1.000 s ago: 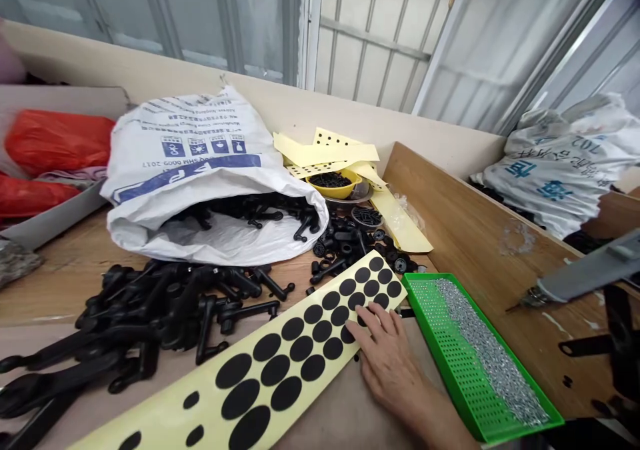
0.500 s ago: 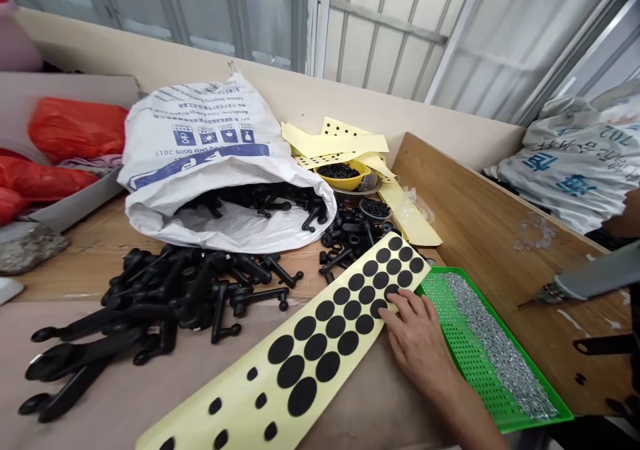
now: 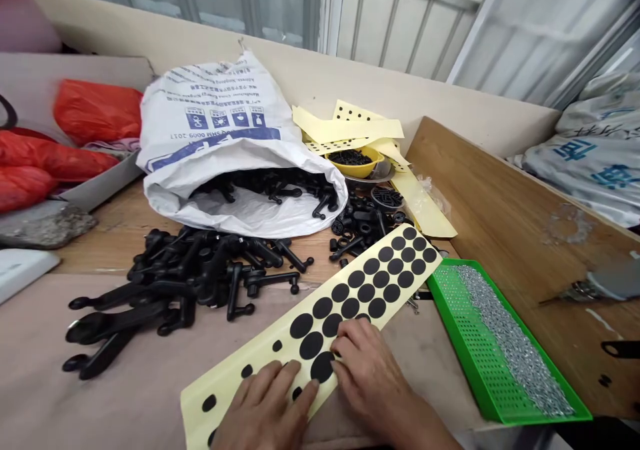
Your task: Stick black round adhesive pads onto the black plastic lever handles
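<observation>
A long pale-yellow backing sheet [image 3: 345,317] covered with black round stickers lies slanted across the table. My left hand [image 3: 265,407] rests flat on its near end, fingers stretched toward a large black sticker [image 3: 321,366]. My right hand [image 3: 367,370] lies on the sheet beside it, fingers curled down with the fingertips at that same sticker's edge. Neither hand lifts anything.
A heap of black plastic handles [image 3: 185,283] spills from a white woven sack [image 3: 225,150]. A green perforated tray [image 3: 493,363] of small silver screws sits on the right. A yellow bowl [image 3: 353,162], yellow scrap strips, red bags [image 3: 95,110] and a raised wooden board [image 3: 505,210] surround them.
My right hand has slid back along the sheet from its far end toward me. My left hand has come into view and settled on the sheet's near end. The camera tilted.
</observation>
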The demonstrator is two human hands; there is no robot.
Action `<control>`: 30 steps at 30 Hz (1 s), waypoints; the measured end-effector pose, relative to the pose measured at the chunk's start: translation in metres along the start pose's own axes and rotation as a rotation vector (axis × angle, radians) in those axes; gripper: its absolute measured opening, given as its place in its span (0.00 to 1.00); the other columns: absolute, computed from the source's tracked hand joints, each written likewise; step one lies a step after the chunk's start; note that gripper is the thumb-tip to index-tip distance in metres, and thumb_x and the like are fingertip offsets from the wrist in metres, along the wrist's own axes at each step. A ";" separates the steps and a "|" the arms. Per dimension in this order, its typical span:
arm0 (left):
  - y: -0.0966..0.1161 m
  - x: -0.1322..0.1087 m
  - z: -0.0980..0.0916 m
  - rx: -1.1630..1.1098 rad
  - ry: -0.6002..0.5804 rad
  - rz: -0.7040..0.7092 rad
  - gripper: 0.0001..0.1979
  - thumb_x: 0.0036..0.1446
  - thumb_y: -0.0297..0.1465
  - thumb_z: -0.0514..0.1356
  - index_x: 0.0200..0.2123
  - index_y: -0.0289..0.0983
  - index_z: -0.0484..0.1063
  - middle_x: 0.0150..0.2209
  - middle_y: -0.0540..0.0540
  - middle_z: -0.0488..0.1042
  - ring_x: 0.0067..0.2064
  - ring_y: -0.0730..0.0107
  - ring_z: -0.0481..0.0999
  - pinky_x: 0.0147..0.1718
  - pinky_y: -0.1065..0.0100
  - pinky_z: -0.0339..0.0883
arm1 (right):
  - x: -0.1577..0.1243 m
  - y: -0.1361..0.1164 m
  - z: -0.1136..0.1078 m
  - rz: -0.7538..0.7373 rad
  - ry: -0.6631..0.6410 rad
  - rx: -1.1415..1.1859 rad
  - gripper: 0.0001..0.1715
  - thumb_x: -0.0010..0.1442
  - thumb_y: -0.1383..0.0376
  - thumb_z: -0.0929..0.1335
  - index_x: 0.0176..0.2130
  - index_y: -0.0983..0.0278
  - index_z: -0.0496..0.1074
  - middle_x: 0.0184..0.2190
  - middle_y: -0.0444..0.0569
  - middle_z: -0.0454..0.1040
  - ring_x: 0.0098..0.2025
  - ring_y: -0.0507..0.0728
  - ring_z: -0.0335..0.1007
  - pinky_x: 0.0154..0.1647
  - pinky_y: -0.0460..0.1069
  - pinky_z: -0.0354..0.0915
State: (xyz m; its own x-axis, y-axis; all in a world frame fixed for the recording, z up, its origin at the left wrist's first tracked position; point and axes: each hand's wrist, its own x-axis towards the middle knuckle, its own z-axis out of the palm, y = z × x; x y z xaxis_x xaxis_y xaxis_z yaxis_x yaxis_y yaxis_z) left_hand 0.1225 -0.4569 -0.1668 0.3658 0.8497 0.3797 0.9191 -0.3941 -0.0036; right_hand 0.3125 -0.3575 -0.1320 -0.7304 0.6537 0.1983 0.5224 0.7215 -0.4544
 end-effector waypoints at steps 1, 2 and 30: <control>0.002 0.004 0.001 0.022 -0.062 -0.018 0.15 0.59 0.33 0.52 0.49 0.50 0.67 0.46 0.50 0.74 0.44 0.62 0.72 0.38 0.65 0.68 | -0.001 -0.001 0.006 -0.001 0.016 -0.027 0.07 0.58 0.73 0.61 0.35 0.63 0.66 0.38 0.50 0.66 0.40 0.59 0.59 0.40 0.56 0.60; 0.004 0.005 0.002 0.032 -0.106 -0.041 0.16 0.59 0.32 0.52 0.50 0.50 0.67 0.47 0.50 0.73 0.45 0.61 0.71 0.39 0.65 0.68 | -0.003 -0.001 0.010 -0.003 0.035 -0.043 0.07 0.57 0.73 0.61 0.35 0.64 0.66 0.39 0.51 0.66 0.40 0.59 0.59 0.40 0.56 0.60; 0.033 0.020 -0.002 0.055 -0.127 -0.230 0.21 0.53 0.23 0.52 0.49 0.45 0.67 0.46 0.46 0.70 0.46 0.57 0.65 0.35 0.60 0.60 | 0.001 -0.009 0.006 0.052 0.024 0.045 0.08 0.56 0.76 0.59 0.30 0.63 0.61 0.37 0.50 0.65 0.39 0.58 0.59 0.40 0.55 0.59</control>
State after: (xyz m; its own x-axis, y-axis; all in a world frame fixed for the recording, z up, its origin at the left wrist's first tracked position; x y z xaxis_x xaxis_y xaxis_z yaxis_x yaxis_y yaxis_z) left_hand 0.1603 -0.4533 -0.1572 0.1585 0.9534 0.2568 0.9855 -0.1686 0.0175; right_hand 0.3047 -0.3640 -0.1326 -0.6919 0.6954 0.1941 0.5383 0.6761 -0.5031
